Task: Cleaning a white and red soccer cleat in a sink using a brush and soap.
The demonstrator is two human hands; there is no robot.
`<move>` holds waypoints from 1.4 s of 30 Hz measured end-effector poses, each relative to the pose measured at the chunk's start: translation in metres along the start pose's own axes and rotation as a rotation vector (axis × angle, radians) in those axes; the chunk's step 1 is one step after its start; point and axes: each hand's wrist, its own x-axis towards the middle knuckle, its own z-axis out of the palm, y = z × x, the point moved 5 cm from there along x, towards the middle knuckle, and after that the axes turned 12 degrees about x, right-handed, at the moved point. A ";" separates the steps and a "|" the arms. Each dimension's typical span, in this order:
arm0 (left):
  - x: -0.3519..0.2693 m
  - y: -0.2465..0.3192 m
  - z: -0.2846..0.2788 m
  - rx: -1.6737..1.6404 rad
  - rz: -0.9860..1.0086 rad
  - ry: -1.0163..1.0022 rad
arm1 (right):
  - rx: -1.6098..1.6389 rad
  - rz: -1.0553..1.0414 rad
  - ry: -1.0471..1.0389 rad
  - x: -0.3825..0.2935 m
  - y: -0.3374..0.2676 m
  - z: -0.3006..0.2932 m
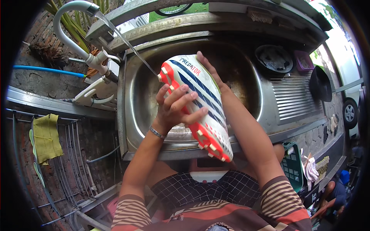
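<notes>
A white football boot (199, 95) with dark blue stripes and an orange-red studded sole is held tilted over a stainless steel sink (254, 115). My left hand (180, 105) grips it around the sole and side, fingers spread over the stripes. My right hand (212, 70) is at the boot's collar, partly hidden behind the upper. From a grey gooseneck tap (72, 43) at the upper left, a stream of water falls towards the heel end of the sole. The boot's toe points down towards me, past the sink's front edge.
Right of the basin are a ribbed drainboard (297, 98), a round dark pan (274, 59), a pink container (304, 60) and a black bowl (320, 83). A scrubbing brush (260, 16) lies on the back ledge. A yellow cloth (47, 138) hangs on a rack. Another person crouches at the lower right.
</notes>
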 end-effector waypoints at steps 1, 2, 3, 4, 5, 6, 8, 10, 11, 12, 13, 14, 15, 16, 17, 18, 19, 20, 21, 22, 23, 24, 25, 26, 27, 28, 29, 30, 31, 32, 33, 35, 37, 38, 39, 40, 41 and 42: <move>-0.001 -0.002 0.004 0.006 -0.010 -0.057 | 0.015 -0.003 0.008 -0.001 0.001 0.000; -0.002 -0.005 0.007 0.021 -0.012 -0.082 | 0.028 0.009 0.028 -0.002 0.003 -0.001; -0.002 -0.009 0.010 0.021 -0.034 -0.097 | 0.052 -0.016 0.021 -0.001 0.002 -0.001; -0.003 -0.018 0.014 0.030 -0.136 -0.127 | 0.073 -0.024 0.029 -0.001 0.002 -0.002; -0.004 -0.026 0.018 0.027 -0.218 -0.096 | 0.132 -0.039 0.018 0.001 -0.001 -0.002; -0.006 -0.037 0.023 0.021 -0.304 -0.104 | -0.035 -0.091 -0.004 0.001 -0.005 -0.002; -0.011 -0.059 0.027 -0.030 -0.433 -0.054 | -0.097 -0.221 -0.108 0.003 -0.019 0.001; -0.023 -0.083 0.028 0.022 -0.573 -0.069 | -0.087 -0.304 -0.173 0.002 -0.031 0.003; -0.031 -0.094 0.028 0.097 -0.661 -0.100 | -0.074 -0.339 -0.196 -0.001 -0.037 0.003; -0.041 -0.107 0.028 0.088 -0.787 -0.096 | -0.083 -0.352 -0.220 -0.002 -0.040 0.003; -0.050 -0.120 0.029 0.050 -0.898 -0.106 | -0.064 -0.358 -0.289 -0.006 -0.043 0.005; -0.061 -0.130 0.030 -0.080 -1.030 -0.063 | -0.008 -0.314 -0.340 -0.007 -0.042 0.006; -0.072 -0.140 0.033 -0.213 -1.183 -0.027 | 0.026 -0.341 -0.228 -0.008 -0.045 0.000; -0.076 -0.146 0.035 -0.299 -1.177 -0.023 | 0.059 -0.332 -0.245 -0.009 -0.044 -0.001; -0.080 -0.152 0.038 -0.386 -1.192 -0.026 | 0.080 -0.311 -0.297 -0.010 -0.043 0.001; -0.085 -0.157 0.042 -0.484 -1.243 -0.025 | 0.095 -0.290 -0.343 -0.010 -0.041 0.001; -0.086 -0.160 0.045 -0.569 -1.223 -0.027 | 0.109 -0.268 -0.388 -0.010 -0.040 0.002; -0.088 -0.164 0.048 -0.665 -1.239 -0.025 | 0.143 -0.245 -0.424 -0.010 -0.038 0.002; -0.090 -0.166 0.051 -0.783 -1.228 -0.017 | 0.126 -0.243 -0.436 -0.009 -0.038 0.002; -0.093 -0.170 0.053 -0.833 -1.269 -0.004 | 0.129 -0.242 -0.439 -0.009 -0.038 0.001; -0.096 -0.173 0.053 -0.783 -1.282 -0.015 | 0.143 -0.240 -0.453 -0.009 -0.038 0.000; -0.098 -0.176 0.054 -0.748 -1.280 -0.017 | 0.148 -0.235 -0.449 -0.009 -0.038 0.000; -0.099 -0.179 0.052 -0.709 -1.275 -0.001 | 0.146 -0.245 -0.419 -0.008 -0.039 -0.002; -0.102 -0.182 0.054 -0.676 -1.309 -0.002 | 0.142 -0.244 -0.413 -0.008 -0.039 -0.002; -0.103 -0.185 0.055 -0.746 -1.310 0.044 | 0.138 -0.240 -0.410 -0.008 -0.038 -0.002; -0.104 -0.189 0.056 -0.808 -1.333 0.097 | 0.129 -0.249 -0.393 -0.008 -0.038 -0.002; -0.105 -0.193 0.057 -0.869 -1.374 0.144 | 0.114 -0.247 -0.400 -0.008 -0.038 -0.001; -0.104 -0.196 0.056 -0.967 -1.376 0.217 | 0.111 -0.249 -0.396 -0.007 -0.038 -0.001; -0.106 -0.200 0.055 -1.002 -1.440 0.266 | 0.116 -0.249 -0.398 -0.007 -0.038 -0.001; -0.106 -0.204 0.052 -1.052 -1.482 0.298 | 0.125 -0.245 -0.399 -0.007 -0.038 -0.001; -0.106 -0.208 0.048 -1.076 -1.540 0.359 | 0.112 -0.249 -0.397 -0.006 -0.038 -0.002; -0.094 -0.209 0.042 -1.166 -1.437 0.322 | 0.111 -0.252 -0.404 -0.007 -0.040 -0.003; -0.081 -0.209 0.032 -1.341 -1.319 0.372 | 0.091 -0.261 -0.379 -0.006 -0.041 -0.006; -0.076 -0.207 0.028 -1.412 -1.307 0.421 | 0.087 -0.266 -0.366 -0.005 -0.041 -0.007; -0.074 -0.204 0.027 -1.294 -1.330 0.320 | 0.087 -0.295 -0.314 -0.005 -0.041 -0.009; -0.070 -0.199 0.027 -1.193 -1.319 0.220 | 0.060 -0.313 -0.307 -0.003 -0.039 -0.009; -0.064 -0.191 0.027 -1.119 -1.243 0.134 | 0.043 -0.328 -0.295 -0.002 -0.036 -0.009; -0.060 -0.182 0.031 -0.885 -1.172 -0.057 | 0.013 -0.382 -0.253 -0.001 -0.034 -0.008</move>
